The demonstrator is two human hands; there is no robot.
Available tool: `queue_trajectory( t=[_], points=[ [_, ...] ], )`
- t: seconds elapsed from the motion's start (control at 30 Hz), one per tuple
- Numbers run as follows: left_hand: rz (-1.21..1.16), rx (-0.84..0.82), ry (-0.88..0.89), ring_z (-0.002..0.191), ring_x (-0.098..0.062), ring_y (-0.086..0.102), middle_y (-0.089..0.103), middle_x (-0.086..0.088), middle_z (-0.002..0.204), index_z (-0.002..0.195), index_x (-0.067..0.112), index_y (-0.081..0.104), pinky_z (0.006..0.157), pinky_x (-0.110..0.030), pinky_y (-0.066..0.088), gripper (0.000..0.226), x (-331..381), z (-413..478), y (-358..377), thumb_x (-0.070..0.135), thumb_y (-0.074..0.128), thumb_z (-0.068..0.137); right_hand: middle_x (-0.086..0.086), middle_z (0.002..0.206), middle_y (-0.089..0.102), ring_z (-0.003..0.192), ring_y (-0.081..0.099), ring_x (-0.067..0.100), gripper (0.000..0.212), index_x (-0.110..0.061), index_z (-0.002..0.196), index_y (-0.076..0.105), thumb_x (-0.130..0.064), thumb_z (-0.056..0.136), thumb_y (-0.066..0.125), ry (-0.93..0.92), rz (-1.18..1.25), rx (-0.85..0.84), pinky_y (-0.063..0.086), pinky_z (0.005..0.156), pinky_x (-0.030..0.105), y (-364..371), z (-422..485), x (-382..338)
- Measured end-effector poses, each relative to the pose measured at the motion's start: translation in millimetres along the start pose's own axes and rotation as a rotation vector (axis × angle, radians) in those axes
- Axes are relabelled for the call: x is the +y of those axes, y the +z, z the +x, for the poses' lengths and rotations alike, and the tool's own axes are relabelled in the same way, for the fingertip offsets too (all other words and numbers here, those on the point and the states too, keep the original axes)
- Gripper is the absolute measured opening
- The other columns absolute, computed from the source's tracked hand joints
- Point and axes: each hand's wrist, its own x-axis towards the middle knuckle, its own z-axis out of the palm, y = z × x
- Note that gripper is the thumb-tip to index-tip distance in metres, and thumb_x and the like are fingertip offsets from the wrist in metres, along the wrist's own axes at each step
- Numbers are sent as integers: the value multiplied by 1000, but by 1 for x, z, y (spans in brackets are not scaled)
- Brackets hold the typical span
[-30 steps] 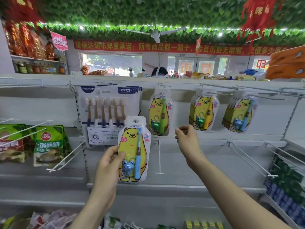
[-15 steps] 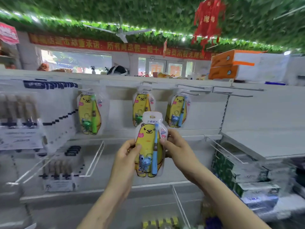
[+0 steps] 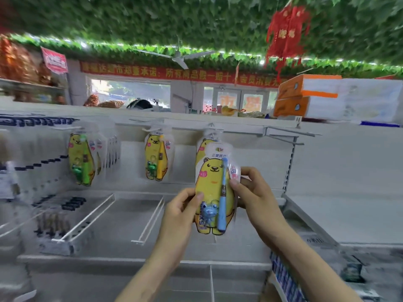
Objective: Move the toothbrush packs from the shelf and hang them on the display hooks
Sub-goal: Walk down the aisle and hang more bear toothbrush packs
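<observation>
1. Step in hand, as I judge it: carry to hook. One toothbrush pack point(image 3: 214, 188) is off the shelf and held upright in the air between both hands. It is not yet on any hook.
2. Left hand point(image 3: 181, 211): thumb pressed on the pack's front at the lower left edge, other fingers behind the card (hidden from where I stand). Clamped on the pack.
3. Right hand point(image 3: 255, 192): thumb on the front at the right edge, fingers curled round behind that edge. Also clamped on the pack.
4. Position: the pack's top rises above both thumbs and overlaps the front of a hung pack point(image 3: 201, 149). That pack's loaded hook point(image 3: 211, 127) sits above the fingertips, a little left of the right hand.
5. Next move, my estimate: raise the card until its top opening meets the hook tip, then push it back along the wire. The opening is too blurred to make out, so the line-up will need care. A bare hook point(image 3: 285, 139), up and right of the right fingers, is the alternative.
6. Materials: flat glossy card with a rounded top, a clear plastic blister and a yellow bear print. It is thin and likely to flex under the pinch. Between the two thumbs lies a slim blue brush point(image 3: 223, 197); just below the left thumb is a small blue toy figure point(image 3: 209, 212).
7. Hooks: thin, pale, straight wire. Left of the left fingers hang like packs, a yellow-brush pack point(image 3: 157, 159) nearer and green-brush packs point(image 3: 81, 160) farther off.
</observation>
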Motion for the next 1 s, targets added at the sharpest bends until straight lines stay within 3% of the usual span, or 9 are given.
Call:
queue_trajectory(
  t=[0.43, 0.67, 0.8, 0.93, 1.0],
  points=[
    [-64, 53, 67, 99, -31, 77, 79, -9, 103, 109, 12, 71, 88, -50, 62, 30, 10, 22, -1, 36, 66, 92, 5, 104, 81, 94, 79, 23, 15, -13, 122, 58, -19, 108, 56, 2, 137, -2, 64, 80, 47, 7, 30, -6],
    [-75, 31, 72, 95, -28, 78, 79, -7, 99, 106, 10, 70, 79, -45, 64, 16, 5, 41, -5, 24, 64, 100, 4, 104, 80, 94, 79, 22, 14, -15, 119, 61, -21, 107, 60, -12, 132, 58, 65, 75, 43, 8, 42, 2],
    [137, 81, 186, 87, -14, 77, 78, 5, 92, 103, 19, 70, 65, -29, 60, 5, -10, 68, -8, 23, 66, 102, 10, 104, 76, 87, 78, 19, 15, -12, 112, 61, -22, 103, 67, 7, 72, 117, 61, 62, 34, 10, 66, 19],
    [418, 110, 248, 83, -10, 73, 76, 11, 88, 96, 27, 71, 72, -45, 63, 5, -29, 111, -17, 31, 70, 100, 21, 102, 69, 84, 76, 26, 24, -9, 98, 58, -28, 99, 72, 47, -26, 193, 65, 63, 41, 10, 97, 43],
    [573, 114, 292, 81, -7, 72, 75, 12, 84, 93, 28, 71, 74, -45, 61, 11, -34, 131, -19, 36, 70, 99, 20, 97, 69, 82, 75, 27, 27, -8, 93, 59, -31, 99, 72, 43, -86, 214, 67, 67, 46, 10, 112, 51]
  ],
)
